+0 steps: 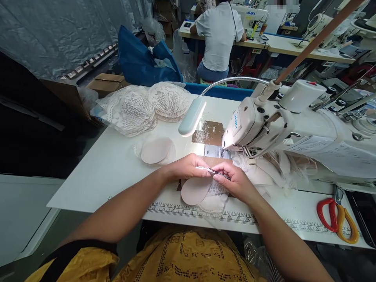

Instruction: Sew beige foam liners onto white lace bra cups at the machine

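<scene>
In front of the sewing machine's needle, my left hand (194, 166) pinches the edge of a white lace piece (216, 197). A pale oval foam pad (196, 191) hangs with the lace below my fingers, over the table's front part. My right hand (232, 178) is closed around a slim dark metal tool (219, 173) that looks like thread snips, its tip at the lace edge by my left fingertips. Partly covered by my fingers, the tool's exact shape is hard to make out. Another foam pad with lace (155, 150) lies to the left.
The white sewing machine (264, 121) stands at the right, with fabric pieces (270, 168) heaped beneath its arm. A lamp (192, 117) hangs over the table. Stacked lace cups (132, 107) lie back left; scissors (337, 219) rest front right. A co-worker (219, 37) sits beyond.
</scene>
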{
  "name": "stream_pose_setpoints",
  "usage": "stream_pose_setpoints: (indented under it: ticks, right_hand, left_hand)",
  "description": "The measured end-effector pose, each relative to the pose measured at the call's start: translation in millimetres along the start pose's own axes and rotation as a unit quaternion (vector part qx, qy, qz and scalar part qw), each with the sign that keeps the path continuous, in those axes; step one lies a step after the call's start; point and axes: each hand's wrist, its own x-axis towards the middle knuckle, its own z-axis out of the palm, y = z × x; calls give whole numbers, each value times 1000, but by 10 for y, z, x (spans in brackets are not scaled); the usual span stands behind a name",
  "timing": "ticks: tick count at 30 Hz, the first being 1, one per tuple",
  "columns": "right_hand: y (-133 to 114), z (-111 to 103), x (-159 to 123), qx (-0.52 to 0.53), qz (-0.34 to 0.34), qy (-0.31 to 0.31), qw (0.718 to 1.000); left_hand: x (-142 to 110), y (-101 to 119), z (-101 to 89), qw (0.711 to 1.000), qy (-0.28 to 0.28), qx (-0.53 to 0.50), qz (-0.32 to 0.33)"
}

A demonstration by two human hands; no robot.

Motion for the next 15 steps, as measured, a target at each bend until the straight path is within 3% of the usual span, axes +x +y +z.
stream_pose_setpoints:
  ticks: [5,12,15]
  right_hand:
    - [10,9,4,-3,-2,19,1000]
    - [18,41,17,-35,1,25,999]
    - [63,73,32,11,14,44,999]
  left_hand:
    - [4,17,9,1000,-14,8,-1]
    - [39,-30,73,998,20,57,8]
    - [55,-39,85,997,28,75,10]
